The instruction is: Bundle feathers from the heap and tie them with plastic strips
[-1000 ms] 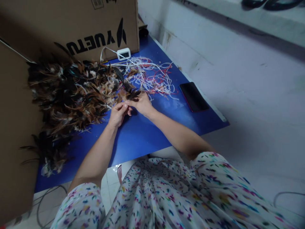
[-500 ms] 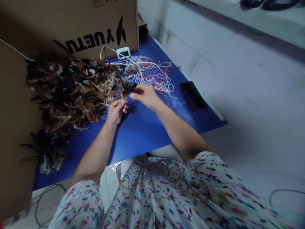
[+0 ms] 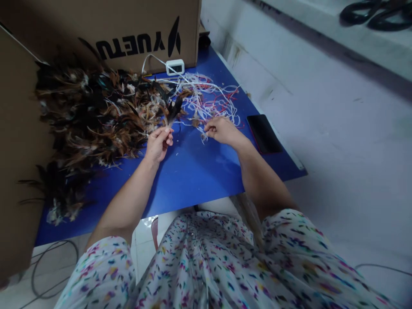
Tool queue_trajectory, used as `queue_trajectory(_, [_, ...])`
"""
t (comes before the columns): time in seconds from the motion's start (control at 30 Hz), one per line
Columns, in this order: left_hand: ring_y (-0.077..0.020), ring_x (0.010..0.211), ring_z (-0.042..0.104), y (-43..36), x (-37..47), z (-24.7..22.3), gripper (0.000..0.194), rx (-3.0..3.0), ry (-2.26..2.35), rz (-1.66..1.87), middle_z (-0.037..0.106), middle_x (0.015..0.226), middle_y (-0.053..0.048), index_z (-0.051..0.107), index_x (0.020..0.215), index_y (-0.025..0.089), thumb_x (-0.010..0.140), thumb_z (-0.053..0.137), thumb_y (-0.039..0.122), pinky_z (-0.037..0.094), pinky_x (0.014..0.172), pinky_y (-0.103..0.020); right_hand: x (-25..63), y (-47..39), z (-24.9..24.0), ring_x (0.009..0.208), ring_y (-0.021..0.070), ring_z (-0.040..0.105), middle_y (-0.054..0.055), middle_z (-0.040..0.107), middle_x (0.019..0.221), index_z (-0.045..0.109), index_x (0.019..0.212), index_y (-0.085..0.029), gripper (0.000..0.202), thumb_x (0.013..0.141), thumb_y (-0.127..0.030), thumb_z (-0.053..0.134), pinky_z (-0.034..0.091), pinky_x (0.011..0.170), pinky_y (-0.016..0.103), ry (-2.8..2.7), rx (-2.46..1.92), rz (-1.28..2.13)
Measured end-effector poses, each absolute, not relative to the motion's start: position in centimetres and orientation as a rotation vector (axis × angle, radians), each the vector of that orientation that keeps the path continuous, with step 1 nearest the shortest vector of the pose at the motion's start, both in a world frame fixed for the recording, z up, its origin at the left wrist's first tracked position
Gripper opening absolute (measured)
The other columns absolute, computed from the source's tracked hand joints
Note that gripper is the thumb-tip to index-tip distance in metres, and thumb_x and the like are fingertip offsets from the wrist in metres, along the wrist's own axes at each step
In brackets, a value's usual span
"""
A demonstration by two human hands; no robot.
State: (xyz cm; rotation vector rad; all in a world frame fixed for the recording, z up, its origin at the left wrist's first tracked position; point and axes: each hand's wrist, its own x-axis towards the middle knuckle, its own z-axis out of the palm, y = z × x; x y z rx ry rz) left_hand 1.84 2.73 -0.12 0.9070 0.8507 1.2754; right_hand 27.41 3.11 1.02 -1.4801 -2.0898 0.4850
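Observation:
Between its thumb and fingers, my left hand point(image 3: 159, 143) pinches a small bunch of dark feathers point(image 3: 174, 109) by the base, the tips pointing up and away. To its right, my right hand point(image 3: 225, 130) is closed at the near edge of a tangle of white and red strings point(image 3: 212, 96); its fingertips are pressed together by a thin white strand, and what they hold is too small to make out. A large pile of brown and black feathers point(image 3: 96, 111) lies left of my left hand.
A separate dark feather bunch point(image 3: 62, 195) lies at the table's point(image 3: 199, 176) left. A cardboard box point(image 3: 138, 25) and small white device point(image 3: 175, 67) stand behind. A phone point(image 3: 264, 134) lies right, beside the wall point(image 3: 337, 128).
My right hand has moved right, away from the feathers in my left hand, and its fingers have closed. The view has shifted slightly. My left hand still pinches the feathers.

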Motion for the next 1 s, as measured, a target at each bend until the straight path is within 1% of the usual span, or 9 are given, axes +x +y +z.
queue_trajectory(0.17, [-0.0024,0.042,0.045,2.6,1.9,-0.1,0.015,0.925,0.851,1.279,0.057,0.054,0.004,0.07,0.07,0.015,0.077,0.079,0.025,0.041,0.043,-0.015,26.9,3.0,-0.1,0.088,0.0233,0.062,0.009,0.068,0.086,0.068,0.076,-0.019,0.019,0.077,-0.002,0.059,0.049,0.088,0.041,-2.181,-1.497,0.313])
queue_trajectory(0.27, [-0.0022,0.042,0.045,2.6,1.9,-0.1,0.016,0.937,0.878,1.27,0.057,0.054,0.004,0.07,0.071,0.015,0.077,0.08,0.026,0.041,0.043,-0.015,26.6,2.9,-0.2,0.09,0.0243,0.062,0.01,0.067,0.089,0.065,0.074,-0.019,0.018,0.08,-0.004,0.056,0.05,0.088,0.041,-2.19,-1.493,0.291])
queue_trajectory(0.4, [-0.0028,0.042,0.046,2.6,1.9,-0.2,0.017,0.948,0.885,1.272,0.056,0.055,0.004,0.069,0.072,0.015,0.08,0.078,0.026,0.042,0.043,-0.016,26.7,2.7,0.4,0.087,0.0223,0.062,0.008,0.068,0.089,0.066,0.076,-0.019,0.017,0.079,-0.006,0.056,0.049,0.088,0.04,-2.072,-1.445,0.315])
queue_trajectory(0.6, [-0.0032,0.043,0.047,2.5,1.9,-0.2,0.016,0.949,0.886,1.276,0.056,0.055,0.004,0.069,0.072,0.015,0.081,0.078,0.025,0.043,0.044,-0.016,27.2,2.3,1.5,0.072,0.0171,0.061,0.003,0.069,0.078,0.067,0.077,-0.02,0.011,0.08,-0.015,0.057,0.05,0.078,0.035,-1.791,-1.43,0.383])
queue_trajectory(0.67, [-0.0031,0.043,0.047,2.5,1.9,-0.2,0.016,0.946,0.878,1.278,0.056,0.055,0.004,0.069,0.072,0.015,0.08,0.079,0.026,0.043,0.044,-0.016,27.1,2.2,1.7,0.071,0.0164,0.061,0.003,0.069,0.076,0.066,0.075,-0.019,0.009,0.079,-0.016,0.058,0.05,0.078,0.035,-1.701,-1.42,0.366])
queue_trajectory(0.8, [-0.0031,0.044,0.047,2.3,2.0,-0.2,0.017,0.945,0.869,1.278,0.058,0.056,0.004,0.07,0.073,0.016,0.077,0.081,0.028,0.044,0.045,-0.016,26.6,2.0,2.0,0.074,0.0157,0.063,0.002,0.071,0.081,0.066,0.076,-0.02,0.007,0.078,-0.019,0.059,0.052,0.077,0.034,-1.537,-1.368,0.345])
queue_trajectory(0.9, [-0.0032,0.045,0.048,2.1,2.1,-0.2,0.018,0.947,0.859,1.271,0.059,0.059,0.004,0.07,0.074,0.016,0.077,0.082,0.029,0.045,0.046,-0.017,26.3,1.9,2.2,0.071,0.0146,0.062,0.001,0.069,0.077,0.065,0.077,-0.02,0.004,0.078,-0.022,0.062,0.053,0.072,0.033,-1.453,-1.325,0.421])
queue_trajectory(1.0, [-0.0033,0.047,0.05,1.9,2.3,-0.2,0.019,0.938,0.833,1.266,0.061,0.063,0.002,0.069,0.074,0.015,0.077,0.081,0.029,0.046,0.047,-0.017,26.0,1.8,2.5,0.071,0.0147,0.063,0.001,0.067,0.075,0.067,0.08,-0.021,0.003,0.078,-0.023,0.066,0.053,0.071,0.033,-1.413,-1.226,0.536])
